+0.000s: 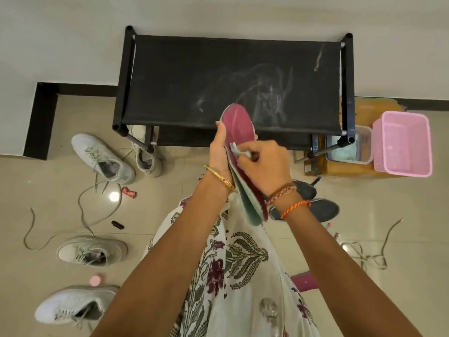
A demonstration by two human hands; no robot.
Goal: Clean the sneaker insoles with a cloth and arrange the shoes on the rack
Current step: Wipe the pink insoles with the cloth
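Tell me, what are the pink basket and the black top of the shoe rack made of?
The pink basket looks like hard plastic: its walls are a moulded grid of small holes with a slight shine. The top of the shoe rack seems to be matte black fabric stretched between tubes; it shows no shine and holds pale dusty smears. Its frame looks like metal tubes with black plastic joints, though that is less sure.

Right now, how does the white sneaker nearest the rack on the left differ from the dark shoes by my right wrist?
The white sneaker is pale, in full view, its lace trailing across the floor. The dark shoes are grey and partly hidden behind the right hand and its forearm. Both rest on the tiles, not yet on the rack.
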